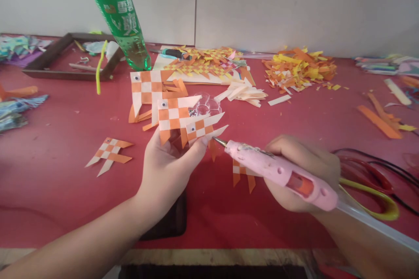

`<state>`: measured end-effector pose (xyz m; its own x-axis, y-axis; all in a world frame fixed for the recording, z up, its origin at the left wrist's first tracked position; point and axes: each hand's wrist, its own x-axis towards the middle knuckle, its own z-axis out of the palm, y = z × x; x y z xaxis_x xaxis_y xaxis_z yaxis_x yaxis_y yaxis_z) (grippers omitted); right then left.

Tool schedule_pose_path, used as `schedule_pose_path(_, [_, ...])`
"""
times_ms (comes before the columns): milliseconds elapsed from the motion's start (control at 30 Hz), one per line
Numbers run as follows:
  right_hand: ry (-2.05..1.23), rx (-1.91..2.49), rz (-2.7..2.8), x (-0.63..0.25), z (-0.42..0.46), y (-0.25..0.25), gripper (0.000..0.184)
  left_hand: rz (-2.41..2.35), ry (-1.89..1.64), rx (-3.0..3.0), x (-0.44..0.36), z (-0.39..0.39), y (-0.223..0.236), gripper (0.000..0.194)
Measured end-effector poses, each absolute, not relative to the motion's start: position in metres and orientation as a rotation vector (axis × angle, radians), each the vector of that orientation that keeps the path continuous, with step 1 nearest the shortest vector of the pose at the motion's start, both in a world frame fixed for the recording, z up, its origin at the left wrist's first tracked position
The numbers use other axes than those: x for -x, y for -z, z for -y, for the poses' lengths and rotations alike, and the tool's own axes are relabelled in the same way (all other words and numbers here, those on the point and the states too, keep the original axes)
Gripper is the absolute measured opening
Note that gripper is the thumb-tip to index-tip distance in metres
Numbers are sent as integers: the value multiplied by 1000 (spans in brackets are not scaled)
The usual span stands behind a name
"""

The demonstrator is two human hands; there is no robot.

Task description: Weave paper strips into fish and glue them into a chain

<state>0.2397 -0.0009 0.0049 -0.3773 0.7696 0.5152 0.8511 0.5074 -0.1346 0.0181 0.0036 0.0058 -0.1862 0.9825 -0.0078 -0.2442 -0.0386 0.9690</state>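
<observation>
Red table across most of the frame, pale wall with one vertical seam behind. Upper left: green bottle beside dark rectangular frame, yellow strip across the near side of it. Upper middle: pale paper strips; further right, heap of orange and yellow scraps. Right edge: black cable. Left of centre, flat on table: loose checkered fish.

Left hand, centre: thumb and fingers pinched on small checkered fish. Medium checkered fish just behind, overlapped by the small one; large checkered fish beyond, up and left. Right hand, right of centre: fingers wrapped round pink pen-shaped tool, metal tip at lower tail strip of small checkered fish. Contact there hard to judge, view slightly blurred.
</observation>
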Motion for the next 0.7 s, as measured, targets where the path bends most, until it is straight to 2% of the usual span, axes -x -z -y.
schedule_pose_path(167, [205, 1210, 2235, -240, -1, -5, 15, -1146, -1478, -950, -18, -4, -5, 29])
schedule_pose_path(467, [169, 1277, 2233, -239, 2, -6, 17, -1123, -1479, -933, -16, -4, -4, 18])
schedule_pose_path(700, [170, 1305, 2237, -240, 2, -5, 15, -1114, -1474, -891, -17, -3, -5, 18])
